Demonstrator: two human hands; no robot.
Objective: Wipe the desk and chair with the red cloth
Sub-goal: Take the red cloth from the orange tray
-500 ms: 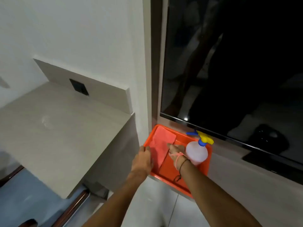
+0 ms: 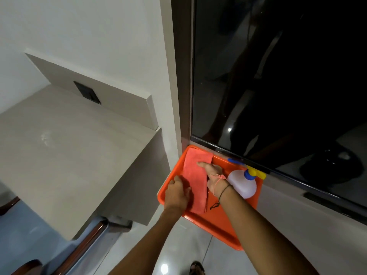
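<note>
right hand (image 2: 213, 176) now reaches further over the red cloth (image 2: 193, 175), fingers straight, pressing flat on it. left hand (image 2: 176, 192) has shifted onto the cloth's near-left edge, fingers curled, can't tell if it's gripping. cloth lies folded in the orange tray (image 2: 210, 221), not lifted, so wiping likely hasn't begun. cloth: soft, nappy fabric. tray: glossy rigid plastic, raised rim. spray bottle (image 2: 241, 185): translucent, rounded. desk (image 2: 69, 155): smooth, flat, matte.

white wall (image 2: 99, 26), dark tv (image 2: 278, 76), glossy floor (image 2: 188, 245)
</note>
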